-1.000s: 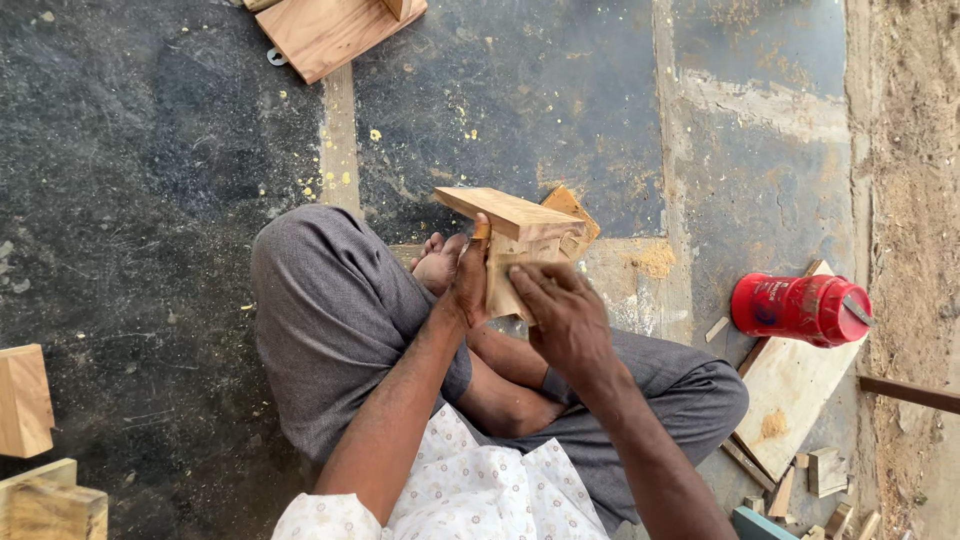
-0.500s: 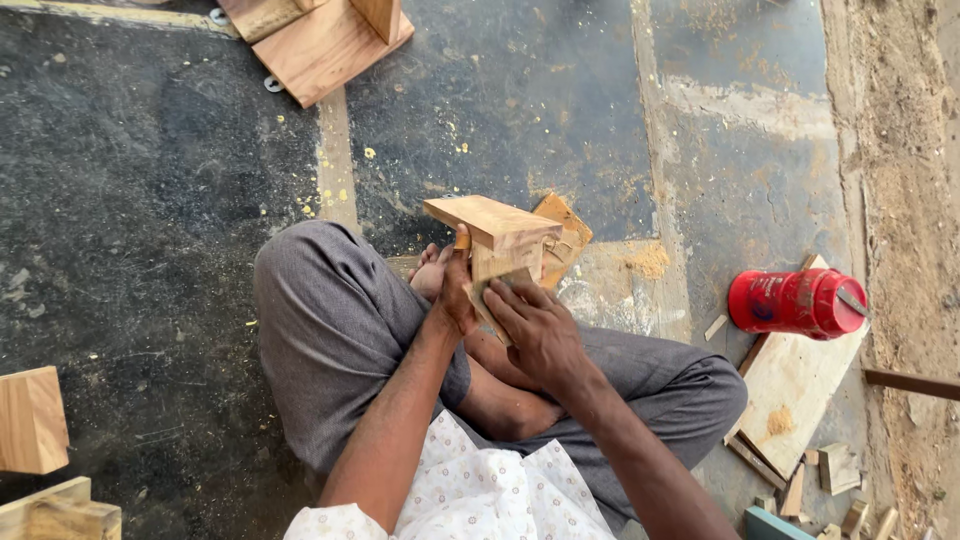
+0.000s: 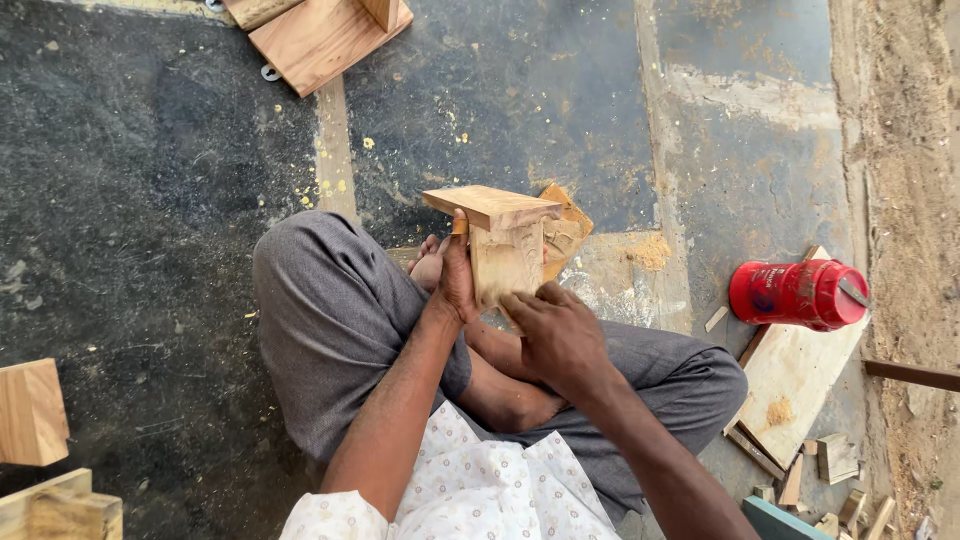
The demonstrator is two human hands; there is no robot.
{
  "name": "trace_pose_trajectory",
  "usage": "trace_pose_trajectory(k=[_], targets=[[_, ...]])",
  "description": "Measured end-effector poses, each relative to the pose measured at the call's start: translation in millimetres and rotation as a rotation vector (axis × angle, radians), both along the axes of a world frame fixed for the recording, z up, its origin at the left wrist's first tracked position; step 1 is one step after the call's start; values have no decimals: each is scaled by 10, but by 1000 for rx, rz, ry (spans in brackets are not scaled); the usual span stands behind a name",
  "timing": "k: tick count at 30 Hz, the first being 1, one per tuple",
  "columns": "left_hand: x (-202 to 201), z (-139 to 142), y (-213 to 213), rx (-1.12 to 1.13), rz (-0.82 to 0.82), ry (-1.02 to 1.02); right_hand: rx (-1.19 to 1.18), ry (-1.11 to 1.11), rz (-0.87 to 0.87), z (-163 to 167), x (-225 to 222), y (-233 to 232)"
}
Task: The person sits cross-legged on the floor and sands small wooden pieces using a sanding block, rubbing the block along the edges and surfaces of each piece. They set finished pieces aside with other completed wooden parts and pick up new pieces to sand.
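Note:
I sit cross-legged on a dark floor in grey trousers. A small wooden piece, a flat top on an upright carved block, stands between my knees. My left hand grips its left side, thumb up against the underside of the top. My right hand presses against the lower front of the upright block; I cannot tell whether it holds anything small. A second carved wooden piece lies just behind it on the floor. My bare foot shows beside the left hand.
A red plastic jar lies on its side on a plywood board at right, with small wood offcuts near it. Wooden blocks sit at the left edge, a wooden assembly at top. Sawdust is scattered about.
The wooden piece now stands more upright. My right hand has slid down from its side to the lower front. The left hand keeps its grip.

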State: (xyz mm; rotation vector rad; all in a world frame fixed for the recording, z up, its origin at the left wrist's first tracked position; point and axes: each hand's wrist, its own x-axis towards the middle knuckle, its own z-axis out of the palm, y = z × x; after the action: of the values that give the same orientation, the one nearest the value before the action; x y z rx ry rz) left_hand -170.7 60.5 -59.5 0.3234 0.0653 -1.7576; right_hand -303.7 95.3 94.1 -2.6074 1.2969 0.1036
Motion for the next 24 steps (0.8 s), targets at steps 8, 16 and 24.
trace_pose_trajectory(k=[8,16,24], targets=[[86,177,18,10,-13,-86,946,-828,-998,23,85,-594],[95,123,-9,-24,-6,-25,716,-604,-775,247,-91,-458],[78,15,-13,-28,-60,-46,-155,83,167,152,371,-351]])
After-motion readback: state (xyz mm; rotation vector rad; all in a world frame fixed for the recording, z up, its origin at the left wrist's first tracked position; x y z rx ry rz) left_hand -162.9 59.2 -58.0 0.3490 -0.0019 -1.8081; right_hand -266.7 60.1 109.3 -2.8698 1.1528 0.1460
